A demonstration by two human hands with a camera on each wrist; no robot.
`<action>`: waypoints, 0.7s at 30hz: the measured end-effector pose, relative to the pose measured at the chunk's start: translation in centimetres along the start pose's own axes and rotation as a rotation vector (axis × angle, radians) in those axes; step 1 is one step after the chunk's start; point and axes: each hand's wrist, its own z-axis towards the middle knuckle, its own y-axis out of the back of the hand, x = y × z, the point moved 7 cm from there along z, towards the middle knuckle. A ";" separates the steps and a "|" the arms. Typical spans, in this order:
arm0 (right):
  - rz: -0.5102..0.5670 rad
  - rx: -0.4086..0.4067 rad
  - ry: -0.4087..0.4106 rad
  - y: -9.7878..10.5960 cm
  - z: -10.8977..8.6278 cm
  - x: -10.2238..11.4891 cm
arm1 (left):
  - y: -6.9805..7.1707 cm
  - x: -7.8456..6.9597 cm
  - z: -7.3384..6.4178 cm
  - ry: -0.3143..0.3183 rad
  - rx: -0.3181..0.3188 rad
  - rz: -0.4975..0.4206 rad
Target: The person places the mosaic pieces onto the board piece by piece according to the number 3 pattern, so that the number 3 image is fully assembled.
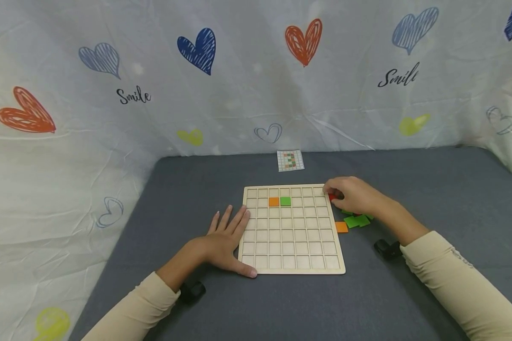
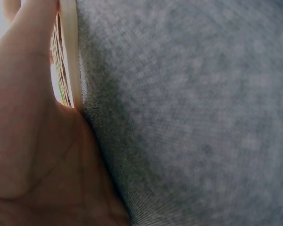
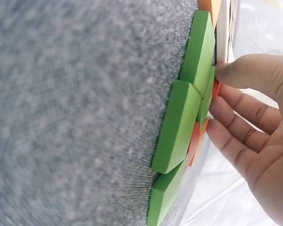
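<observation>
A pale wooden grid board (image 1: 288, 236) lies on the table. An orange tile (image 1: 274, 201) and a green tile (image 1: 285, 201) sit side by side in its second row. My left hand (image 1: 223, 246) rests at the board's left side, fingers spread on the edge and thumb at the near corner. Beside the upper right edge, my right hand (image 1: 353, 195) pinches a red tile (image 3: 216, 89) between thumb and fingers, partly hidden by them. Green tiles (image 3: 178, 125) lie just under that hand, with some red and orange among them.
A small printed card (image 1: 290, 161) with a coloured grid pattern lies beyond the board. One loose orange tile (image 1: 341, 227) touches the board's right edge. Behind the grey table (image 1: 196, 189) hangs a white sheet (image 1: 239, 94) with hearts.
</observation>
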 end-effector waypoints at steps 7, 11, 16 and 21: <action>-0.030 -0.006 -0.022 0.5 -0.1 0.2 | -0.2 0.3 0.2 0.007 0.004 -0.005; -0.045 -0.015 -0.024 0.7 -0.1 0.4 | -0.3 0.4 0.3 0.012 -0.002 0.001; -0.039 -0.015 -0.012 0.7 -0.1 0.7 | -0.3 0.4 0.2 0.010 0.000 -0.001; -0.032 -0.023 0.013 0.8 0.1 1.3 | -0.2 0.2 0.1 0.000 0.001 -0.016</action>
